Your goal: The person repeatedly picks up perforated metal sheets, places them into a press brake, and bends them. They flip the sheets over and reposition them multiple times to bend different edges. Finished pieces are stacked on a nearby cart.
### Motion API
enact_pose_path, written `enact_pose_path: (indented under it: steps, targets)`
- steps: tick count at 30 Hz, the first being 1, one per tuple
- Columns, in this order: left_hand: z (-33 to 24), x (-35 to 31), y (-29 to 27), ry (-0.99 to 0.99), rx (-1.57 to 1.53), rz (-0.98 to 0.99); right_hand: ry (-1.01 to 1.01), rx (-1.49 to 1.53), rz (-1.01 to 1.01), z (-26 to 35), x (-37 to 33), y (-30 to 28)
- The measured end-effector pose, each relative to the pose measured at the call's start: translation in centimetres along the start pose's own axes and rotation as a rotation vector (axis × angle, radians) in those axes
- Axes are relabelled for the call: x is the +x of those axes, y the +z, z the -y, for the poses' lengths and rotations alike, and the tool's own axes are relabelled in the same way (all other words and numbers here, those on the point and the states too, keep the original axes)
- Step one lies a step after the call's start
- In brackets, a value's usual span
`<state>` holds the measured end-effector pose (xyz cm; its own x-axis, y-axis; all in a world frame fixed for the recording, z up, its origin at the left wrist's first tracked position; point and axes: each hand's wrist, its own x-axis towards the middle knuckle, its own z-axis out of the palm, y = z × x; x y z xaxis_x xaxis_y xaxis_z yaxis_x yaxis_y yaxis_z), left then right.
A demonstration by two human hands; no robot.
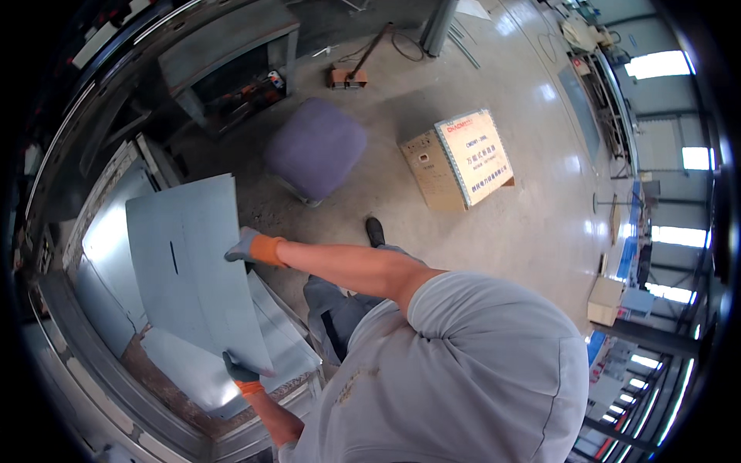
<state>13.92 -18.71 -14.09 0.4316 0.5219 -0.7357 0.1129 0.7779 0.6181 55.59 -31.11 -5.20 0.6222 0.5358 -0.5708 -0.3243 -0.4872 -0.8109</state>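
Note:
A flat grey metal sheet (193,270) with a short dark slot is tilted up in front of me. My right hand (245,245), in a grey glove with an orange cuff, is closed on its edge nearest my body, about midway along. At the sheet's lower corner, my left hand (241,370) grips the bottom edge in a matching glove. Beneath and beside it lie shinier metal sheets (181,366), partly hidden by the raised one. They rest inside a metal-framed bed (166,428) with a rusty-brown surface.
A purple-topped stool (320,147) and a printed cardboard box (475,158) stand on the concrete floor. Behind them are a metal workbench (231,46) and an orange-based object with a long handle (349,77). My shoe (375,231) is near the stool.

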Motion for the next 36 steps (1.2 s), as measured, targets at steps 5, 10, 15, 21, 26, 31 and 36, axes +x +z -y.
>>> enact_pose_path:
  steps: [5,10,15,21,26,31,36]
  targets:
    - [-6.8,-3.6,-0.4,0.078,-0.321,0.009,-0.070,0.118,-0.030,6.7,-4.9,-0.9]
    - [-11.5,-16.3,4.8,1.263,0.880,-0.223,-0.174,0.517,0.034,10.1,-12.7,-6.1]
    - [-15.9,-25.2,17.9,1.257,0.883,-0.065,-0.592,0.651,-0.236,5.1,-26.1,-20.1]
    - [-7.0,-38.8,42.4,1.138,0.731,0.601,-0.388,1.176,-0.441,-4.6,-44.7,-38.4]
    - [3.5,-37.1,61.2,0.011,0.365,0.894,-0.487,1.435,-0.866,-15.1,-55.7,-51.4]
    - [20.2,-36.6,78.3,-0.361,0.494,1.012,-0.628,1.452,-1.138,-29.1,-59.9,-61.9]
    - [41.6,-23.2,87.9,-0.492,0.807,1.113,-0.684,1.516,-1.035,-45.6,-57.1,-68.2]
